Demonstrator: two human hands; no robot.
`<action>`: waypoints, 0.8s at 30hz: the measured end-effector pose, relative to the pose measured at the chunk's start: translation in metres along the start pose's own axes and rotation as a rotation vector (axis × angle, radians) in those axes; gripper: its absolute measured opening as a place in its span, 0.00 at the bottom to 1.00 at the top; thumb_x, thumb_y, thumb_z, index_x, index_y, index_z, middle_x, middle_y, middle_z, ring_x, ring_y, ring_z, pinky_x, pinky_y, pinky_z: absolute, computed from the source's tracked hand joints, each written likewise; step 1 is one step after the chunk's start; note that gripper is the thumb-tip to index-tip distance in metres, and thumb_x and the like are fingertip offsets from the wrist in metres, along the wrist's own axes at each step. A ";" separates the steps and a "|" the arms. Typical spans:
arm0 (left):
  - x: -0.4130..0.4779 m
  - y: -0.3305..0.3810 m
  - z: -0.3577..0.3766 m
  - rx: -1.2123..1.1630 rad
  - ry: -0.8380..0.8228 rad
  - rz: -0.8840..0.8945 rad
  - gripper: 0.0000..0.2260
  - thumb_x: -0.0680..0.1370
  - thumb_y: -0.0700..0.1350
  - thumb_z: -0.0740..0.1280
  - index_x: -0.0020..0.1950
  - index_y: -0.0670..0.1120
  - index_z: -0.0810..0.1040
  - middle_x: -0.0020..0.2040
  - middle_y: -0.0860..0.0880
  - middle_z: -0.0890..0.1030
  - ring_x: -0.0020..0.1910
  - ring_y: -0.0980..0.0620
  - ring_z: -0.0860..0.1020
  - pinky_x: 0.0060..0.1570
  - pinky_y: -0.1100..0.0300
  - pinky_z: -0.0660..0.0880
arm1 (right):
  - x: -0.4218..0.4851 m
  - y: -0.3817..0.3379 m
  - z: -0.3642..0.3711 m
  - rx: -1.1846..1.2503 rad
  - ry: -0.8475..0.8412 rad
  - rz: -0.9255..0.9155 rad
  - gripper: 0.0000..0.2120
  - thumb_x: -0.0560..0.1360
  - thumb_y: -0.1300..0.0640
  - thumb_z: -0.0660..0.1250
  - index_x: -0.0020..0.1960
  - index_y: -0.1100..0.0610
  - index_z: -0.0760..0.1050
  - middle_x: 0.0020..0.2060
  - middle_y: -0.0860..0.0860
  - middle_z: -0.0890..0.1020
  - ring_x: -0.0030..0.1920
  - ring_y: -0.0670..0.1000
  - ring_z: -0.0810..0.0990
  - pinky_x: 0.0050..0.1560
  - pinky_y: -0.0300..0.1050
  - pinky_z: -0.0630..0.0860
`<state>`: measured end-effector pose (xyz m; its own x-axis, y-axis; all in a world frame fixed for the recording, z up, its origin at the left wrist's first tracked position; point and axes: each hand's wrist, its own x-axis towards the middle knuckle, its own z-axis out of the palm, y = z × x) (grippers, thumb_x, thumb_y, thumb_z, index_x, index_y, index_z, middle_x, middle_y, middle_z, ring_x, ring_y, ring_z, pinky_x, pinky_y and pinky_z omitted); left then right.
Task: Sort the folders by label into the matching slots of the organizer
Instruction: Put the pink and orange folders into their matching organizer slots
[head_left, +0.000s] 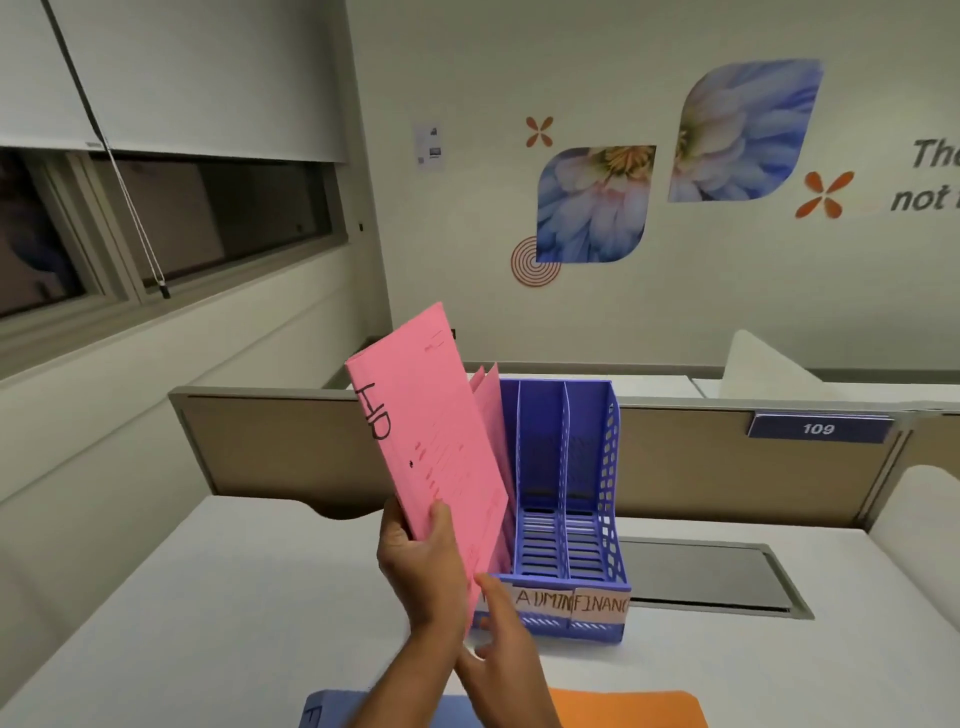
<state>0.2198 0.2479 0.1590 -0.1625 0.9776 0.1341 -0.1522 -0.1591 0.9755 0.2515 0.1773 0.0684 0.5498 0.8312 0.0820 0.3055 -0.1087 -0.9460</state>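
Nearest the lens, at the bottom edge: a blue folder (332, 714) and an orange folder (623, 709) lie flat on the white desk (208, 597), partly cut off by the frame; apparently the unsorted stock, kept w/in easy reach.

Above them, both forearms rise toward the organizer. Left hand (421, 566) grips the lower edge of a pink folder (415, 415), thumb on the front face, fingers wrapped behind. Folder is marked "HR" in black along its spine and held upright, tilted left, lower end down at the organizer's leftmost slot; the angle presumably lets it slide in alongside the others. Right hand (511, 639) sits at the organizer's front-left corner, index finger extended over the first label (hidden, unreadable), other fingers loosely curled, holding nothing; prob. steadying the base or guiding the folder's bottom edge.

Beyond: purple three-slot organizer (571, 519). Left slot already holds other pink folders (491, 410); middle slot, labelled "ADMIN", and right slot, labelled "FINANC…", are empty.

Farther back: tan partition w/ a "109" plate (820, 428), then a wall w/ flower decals (592, 202).
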 end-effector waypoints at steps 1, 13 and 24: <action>0.001 -0.002 0.005 0.013 0.008 0.004 0.11 0.79 0.42 0.69 0.61 0.50 0.77 0.56 0.48 0.82 0.52 0.45 0.81 0.51 0.51 0.79 | 0.007 0.001 0.000 0.011 0.000 -0.007 0.31 0.73 0.48 0.73 0.71 0.45 0.63 0.68 0.42 0.70 0.61 0.46 0.75 0.58 0.39 0.77; 0.022 -0.007 0.038 0.203 -0.062 0.091 0.13 0.79 0.45 0.69 0.62 0.45 0.78 0.56 0.46 0.83 0.52 0.44 0.81 0.53 0.44 0.81 | 0.070 0.014 -0.019 -0.025 0.004 0.018 0.29 0.74 0.51 0.72 0.71 0.47 0.64 0.66 0.46 0.72 0.60 0.49 0.76 0.60 0.41 0.76; 0.036 -0.016 0.042 0.368 -0.259 0.231 0.16 0.78 0.45 0.69 0.66 0.44 0.77 0.58 0.50 0.82 0.52 0.51 0.80 0.51 0.55 0.80 | 0.105 0.038 -0.025 -0.161 0.000 0.032 0.31 0.76 0.48 0.69 0.75 0.48 0.60 0.68 0.46 0.72 0.59 0.46 0.77 0.61 0.46 0.78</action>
<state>0.2575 0.2916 0.1557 0.1031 0.9323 0.3468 0.2208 -0.3614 0.9059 0.3397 0.2467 0.0488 0.5613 0.8260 0.0524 0.4083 -0.2213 -0.8856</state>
